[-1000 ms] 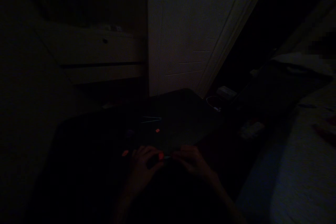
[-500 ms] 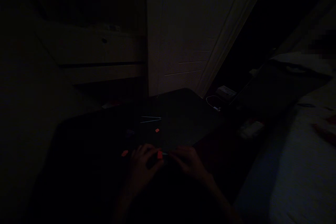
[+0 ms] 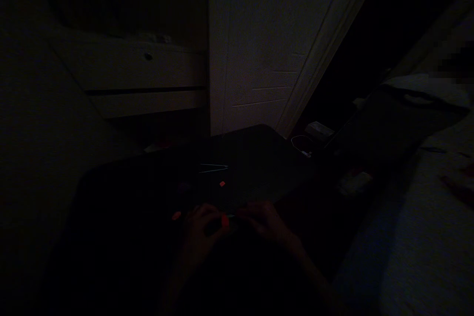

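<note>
The room is very dark. My left hand (image 3: 203,224) pinches a small orange-red block (image 3: 225,220) between thumb and fingers, just over the dark table (image 3: 255,153). Facing it from the right, my right hand (image 3: 261,218) has its fingers pressed together on a thin pale pointed tool (image 3: 231,216). The tip of that tool reaches the block or nearly so; its other end is hidden in the fingers. Two more orange-red pieces lie on the tabletop: one piece (image 3: 177,216) left of my left hand, another piece (image 3: 222,184) beyond both hands.
Metal tweezers (image 3: 215,165) lie farther back on the table, beside a faint dark lump (image 3: 183,187). Drawers (image 3: 148,71) and a pale panel (image 3: 255,59) stand behind. To the right are a box (image 3: 319,131), a white cable (image 3: 301,143) and a bed (image 3: 425,237).
The picture has grown darker around the hands. Both hands stay almost in place; the orange-red block and the pale tool have shifted or tilted only slightly.
</note>
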A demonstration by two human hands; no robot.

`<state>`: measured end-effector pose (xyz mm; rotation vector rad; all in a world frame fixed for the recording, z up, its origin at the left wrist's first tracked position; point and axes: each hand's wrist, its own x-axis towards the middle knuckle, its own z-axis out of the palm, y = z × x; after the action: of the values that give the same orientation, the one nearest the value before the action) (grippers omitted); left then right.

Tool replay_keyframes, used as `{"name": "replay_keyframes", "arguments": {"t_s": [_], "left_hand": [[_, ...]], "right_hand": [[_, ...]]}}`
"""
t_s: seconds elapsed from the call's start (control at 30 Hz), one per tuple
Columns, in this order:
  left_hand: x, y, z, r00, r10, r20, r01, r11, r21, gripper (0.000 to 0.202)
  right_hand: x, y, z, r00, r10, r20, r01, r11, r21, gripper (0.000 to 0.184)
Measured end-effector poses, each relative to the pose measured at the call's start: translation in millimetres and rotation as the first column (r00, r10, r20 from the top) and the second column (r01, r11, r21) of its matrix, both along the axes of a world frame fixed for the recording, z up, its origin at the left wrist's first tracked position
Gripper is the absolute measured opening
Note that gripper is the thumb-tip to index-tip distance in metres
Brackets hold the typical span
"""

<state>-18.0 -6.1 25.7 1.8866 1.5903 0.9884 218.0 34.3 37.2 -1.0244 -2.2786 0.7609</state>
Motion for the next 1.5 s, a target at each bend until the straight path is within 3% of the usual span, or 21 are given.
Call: {"name": "replay_keyframes", "arguments": {"t_s": [0.23, 0.67, 0.83, 1.03, 1.2, 1.37, 1.5], "left_hand": [[-1, 1, -1.4, 1.0, 0.0, 0.005, 0.0, 1.0, -0.004, 0.014], [1, 0, -1.4, 0.999, 0.011, -0.034, -0.011, 1.0, 0.004, 0.017], [2, 0, -0.1, 1.0, -0.005, -0.024, 0.005, 1.0, -0.004, 0.017], [3, 1, 4.6, 0.998, -0.004, -0.059, 0.002, 1.0, -0.023, 0.016], [3, 2, 1.1, 0.998, -0.009, -0.054, 0.008, 1.0, -0.006, 0.017], [3, 1, 1.0, 0.999, 0.007, -0.054, -0.007, 1.0, 0.005, 0.015], [4, -1, 5.2, 1.0, 0.016, -0.017, -0.016, 1.0, 0.011, 0.017]], "right_hand": [[-1, 9, -9.1, 0.999, 0.038, -0.01, -0.038, 0.999, -0.005, 0.027], [-2, 8, -9.2, 0.994, 0.022, -0.103, -0.027, 0.998, -0.051, 0.039], [-7, 3, -1.1, 0.998, 0.05, 0.031, -0.052, 0.998, 0.035, 0.022], [-11, 0, 21.2, 0.954, 0.024, 0.298, -0.07, 0.987, 0.143, 0.016], [-7, 1, 26.4, 0.935, 0.01, 0.353, -0.064, 0.988, 0.143, 0.018], [3, 1, 14.9, 0.987, -0.017, 0.16, 0.007, 0.998, 0.058, 0.021], [3, -4, 5.9, 0.986, -0.15, -0.078, 0.146, 0.988, -0.052, 0.024]]}}
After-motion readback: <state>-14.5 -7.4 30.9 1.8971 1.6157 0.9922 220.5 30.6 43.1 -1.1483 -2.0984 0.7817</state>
